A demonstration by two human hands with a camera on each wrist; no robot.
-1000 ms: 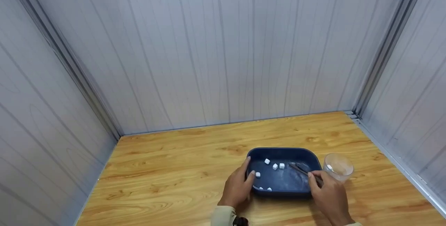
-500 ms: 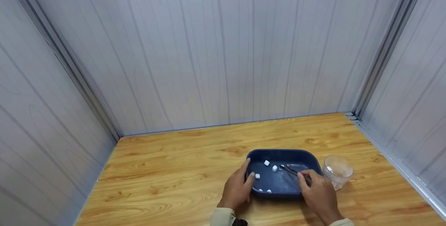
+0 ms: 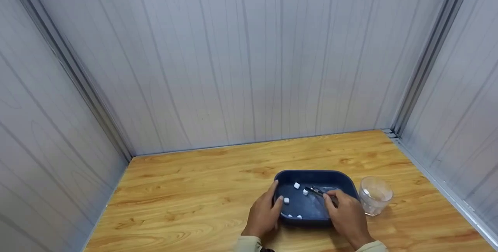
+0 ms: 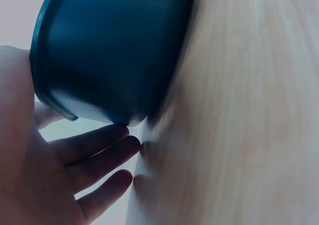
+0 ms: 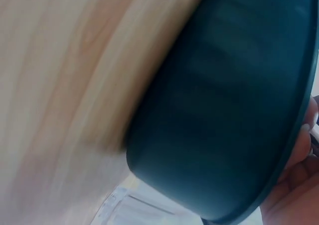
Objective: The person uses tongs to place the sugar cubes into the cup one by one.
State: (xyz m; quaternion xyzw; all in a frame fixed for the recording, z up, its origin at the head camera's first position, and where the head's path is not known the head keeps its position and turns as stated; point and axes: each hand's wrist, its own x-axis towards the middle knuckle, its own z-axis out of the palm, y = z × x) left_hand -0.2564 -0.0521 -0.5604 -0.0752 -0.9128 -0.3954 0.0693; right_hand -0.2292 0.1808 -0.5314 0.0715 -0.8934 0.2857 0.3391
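In the head view, a dark blue tray (image 3: 323, 174) with rounded corners holds several small white cubes (image 3: 286, 200). My left hand (image 3: 262, 212) grips its left edge, thumb over the rim and the other fingers along the outside. The left wrist view shows these fingers (image 4: 99, 143) close against the tray wall (image 4: 104, 60). Over the tray's right side, my right hand (image 3: 346, 212) holds dark tweezers (image 3: 318, 192) between thumb and fingers. Their tips are right beside one white cube (image 3: 305, 192); a whitish patch shows between the arms. In the right wrist view, the tray wall (image 5: 214, 115) hides most of this hand.
Just right of the tray stands a clear glass (image 3: 376, 196) with a white piece inside. Everything rests on a wood-grain table (image 3: 186, 193). Pale panels (image 3: 233, 61) rise at the back and both sides.
My right hand has moved left with the tweezers, bringing their tips from the tray's centre-right to among the cubes. The left hand keeps its place at the edge. The head view has shifted slightly.
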